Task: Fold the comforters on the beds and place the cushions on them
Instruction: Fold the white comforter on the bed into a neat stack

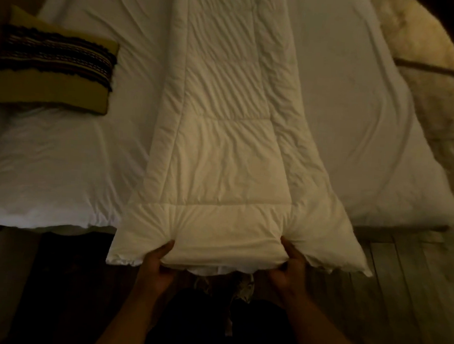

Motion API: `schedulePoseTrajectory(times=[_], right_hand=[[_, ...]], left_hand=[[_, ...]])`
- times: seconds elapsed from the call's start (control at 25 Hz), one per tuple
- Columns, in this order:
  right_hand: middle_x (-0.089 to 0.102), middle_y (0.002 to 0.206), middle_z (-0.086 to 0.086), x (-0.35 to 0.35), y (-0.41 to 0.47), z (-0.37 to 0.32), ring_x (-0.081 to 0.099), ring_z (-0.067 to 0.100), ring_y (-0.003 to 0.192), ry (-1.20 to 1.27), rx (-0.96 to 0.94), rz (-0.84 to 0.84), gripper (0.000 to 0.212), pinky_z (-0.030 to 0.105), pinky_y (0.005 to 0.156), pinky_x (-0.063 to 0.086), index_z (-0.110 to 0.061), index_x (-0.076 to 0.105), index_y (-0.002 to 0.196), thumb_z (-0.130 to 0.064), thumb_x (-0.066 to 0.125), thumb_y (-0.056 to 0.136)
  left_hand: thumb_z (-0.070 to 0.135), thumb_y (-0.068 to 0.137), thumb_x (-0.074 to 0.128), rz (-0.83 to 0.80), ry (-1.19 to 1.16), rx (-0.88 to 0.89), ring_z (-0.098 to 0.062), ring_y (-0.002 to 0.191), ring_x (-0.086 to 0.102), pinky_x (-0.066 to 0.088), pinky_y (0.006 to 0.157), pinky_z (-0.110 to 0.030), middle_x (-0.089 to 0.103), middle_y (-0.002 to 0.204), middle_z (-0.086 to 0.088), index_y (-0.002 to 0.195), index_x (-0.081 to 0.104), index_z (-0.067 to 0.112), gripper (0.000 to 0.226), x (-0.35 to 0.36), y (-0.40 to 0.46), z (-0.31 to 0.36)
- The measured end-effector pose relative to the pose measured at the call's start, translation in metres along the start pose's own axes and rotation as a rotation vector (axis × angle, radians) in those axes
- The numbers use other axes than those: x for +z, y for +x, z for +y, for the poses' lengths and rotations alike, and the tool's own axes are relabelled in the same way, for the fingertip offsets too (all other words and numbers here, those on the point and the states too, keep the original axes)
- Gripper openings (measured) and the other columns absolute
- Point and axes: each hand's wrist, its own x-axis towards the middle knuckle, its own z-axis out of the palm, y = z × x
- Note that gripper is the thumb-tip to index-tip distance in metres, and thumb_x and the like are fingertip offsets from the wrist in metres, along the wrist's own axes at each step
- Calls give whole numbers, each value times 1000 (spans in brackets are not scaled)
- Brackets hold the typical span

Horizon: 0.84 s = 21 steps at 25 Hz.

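From the head camera, a cream quilted comforter [223, 134], folded into a long strip, lies down the middle of the white-sheeted bed [356, 126], its long axis running from the person straight away toward the far end. Its near end overhangs the bed's edge, where the left hand [159, 260] and right hand [289, 266] each pinch it, set apart. An olive cushion with a dark woven band [54, 68] rests on the bed's left side, well apart from the comforter. No writing is legible.
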Motion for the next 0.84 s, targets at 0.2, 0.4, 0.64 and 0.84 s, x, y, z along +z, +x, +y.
schedulePoseTrajectory(times=[0.2, 0.4, 0.64, 0.84], right_hand=[[69, 117, 20, -31, -16, 37, 66, 38, 105, 127, 100, -36, 93, 52, 81, 57, -4, 70, 113, -15, 99, 25], [70, 113, 18, -50, -46, 70, 71, 36, 97, 210, -3, -47, 91, 49, 73, 60, -6, 70, 112, -13, 98, 26], [69, 117, 17, -86, -95, 122, 70, 36, 98, 156, 16, 49, 99, 49, 78, 59, -6, 68, 116, -17, 99, 23], [75, 98, 16, -108, -136, 140, 73, 33, 86, 133, 5, 29, 93, 45, 69, 61, -8, 71, 103, -18, 98, 14]], left_hand=[[8, 89, 55, 60, 29, -32, -30, 79, 74, 61, 61, -42, 75, 100, -16, 120, 62, 6, 33, -44, -24, -17], [9, 86, 58, 34, -6, -11, -30, 86, 73, 60, 67, -44, 72, 111, -14, 133, 55, 7, 48, -86, -41, -26], [8, 93, 52, 15, -20, -78, -30, 75, 74, 60, 60, -42, 76, 93, -14, 124, 59, 7, 32, -145, -84, -51], [12, 98, 46, -7, -36, -144, -34, 79, 74, 60, 60, -44, 75, 97, -20, 120, 61, 5, 27, -168, -130, -69]])
